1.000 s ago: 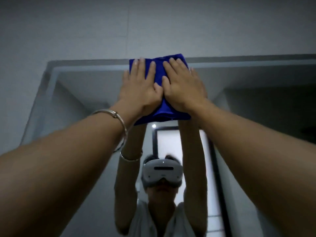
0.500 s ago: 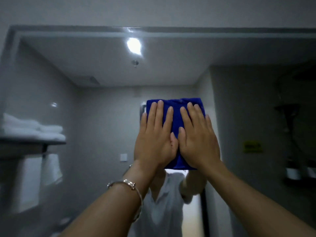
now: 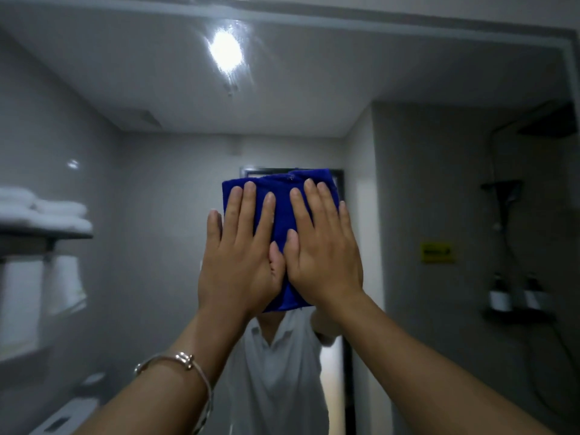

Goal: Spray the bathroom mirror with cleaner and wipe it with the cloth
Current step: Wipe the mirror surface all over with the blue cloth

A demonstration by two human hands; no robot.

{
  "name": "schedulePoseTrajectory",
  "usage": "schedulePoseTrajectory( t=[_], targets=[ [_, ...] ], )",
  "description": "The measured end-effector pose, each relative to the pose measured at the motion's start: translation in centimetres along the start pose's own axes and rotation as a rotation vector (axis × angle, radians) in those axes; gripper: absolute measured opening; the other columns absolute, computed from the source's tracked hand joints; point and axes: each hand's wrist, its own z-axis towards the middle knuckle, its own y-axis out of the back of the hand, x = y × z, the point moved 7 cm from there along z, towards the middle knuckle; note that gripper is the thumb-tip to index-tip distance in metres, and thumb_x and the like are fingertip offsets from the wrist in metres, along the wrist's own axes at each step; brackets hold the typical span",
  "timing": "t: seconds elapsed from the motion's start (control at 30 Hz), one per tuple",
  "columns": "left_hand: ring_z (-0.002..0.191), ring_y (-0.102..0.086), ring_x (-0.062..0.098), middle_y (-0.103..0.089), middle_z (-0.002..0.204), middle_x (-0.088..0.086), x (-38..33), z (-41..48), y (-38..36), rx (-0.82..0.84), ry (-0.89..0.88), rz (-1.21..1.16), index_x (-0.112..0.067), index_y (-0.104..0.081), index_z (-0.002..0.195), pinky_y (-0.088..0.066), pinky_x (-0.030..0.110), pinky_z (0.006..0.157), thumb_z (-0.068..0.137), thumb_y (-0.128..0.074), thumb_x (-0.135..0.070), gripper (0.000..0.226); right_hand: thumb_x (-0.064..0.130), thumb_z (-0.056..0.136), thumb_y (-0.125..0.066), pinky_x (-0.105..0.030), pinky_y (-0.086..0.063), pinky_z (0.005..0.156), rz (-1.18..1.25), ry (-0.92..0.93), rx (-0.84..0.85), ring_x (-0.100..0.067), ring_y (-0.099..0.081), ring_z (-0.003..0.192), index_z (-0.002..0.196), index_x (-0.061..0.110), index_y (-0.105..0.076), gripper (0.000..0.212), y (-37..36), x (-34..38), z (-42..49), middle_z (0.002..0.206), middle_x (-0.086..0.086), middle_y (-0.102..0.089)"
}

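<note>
Item 1, mirror: 1 pane, fills the view. Reflections are noted as such.

At 9 o'clock, reflected: 1 shelf carries folded white towels; the blur prevents an exact count. 2 white towels hang below it.

At 7 o'clock: 1 silver bracelet sits on the left wrist.

Left grip: at centre, fingers straight and slightly spread, palm flat. It grasps nothing and presses the cloth against the glass. Its little finger lies past the cloth's left edge.

Cloth: 1, blue, folded, flat on the mirror at centre. It lies beneath both grips. Its upper edge shows at 12 o'clock beyond the fingertips, a strip shows between the 2 sets of fingers, and a lower corner shows at 6 o'clock below the palms.

Right grip: just beside the left one, thumbs touching. Its fingers are straight, its palm is flat, and it presses the same cloth.

At 12 o'clock, reflected: 1 ceiling light, with streaks across its glare.

At 6 o'clock, reflected: 1 white shirt on the person, below the cloth.

At 3 o'clock, reflected: 1 yellow sign, text unreadable. At 4 o'clock, 2 bottles stand side by side on 1 dark ledge.
</note>
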Motion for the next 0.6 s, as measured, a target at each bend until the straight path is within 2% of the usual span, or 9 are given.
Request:
schedulePoseTrajectory(
  t=[0.3,0.6],
  targets=[
    [0.14,-0.022,0.034,-0.025,0.15,0.021,0.01,-0.04,-0.13,-0.058,-0.006,-0.039,-0.006,-0.028,0.144,-0.025,0.054,0.108,0.088,-0.028,-0.03,0.06,0.029,0.091,-0.033,-0.045,-0.016,0.113,-0.037,0.028,0.009,-0.025,-0.026,0.141,0.144,0.009,-0.034,0.056,-0.18,-0.03,-0.07,0.151,-0.013,-0.034],
    [0.141,-0.018,0.035,-0.02,0.152,0.021,0.08,-0.18,-0.01,0.05,0.013,0.05,-0.007,-0.023,0.145,-0.022,0.058,0.108,0.091,-0.023,-0.033,0.061,0.029,0.091,-0.031,-0.046,-0.015,0.113,-0.018,0.033,0.077,-0.029,-0.03,0.139,0.142,0.006,-0.038,0.056,0.22,0.38,0.1,0.148,-0.016,-0.037]
  ],
)
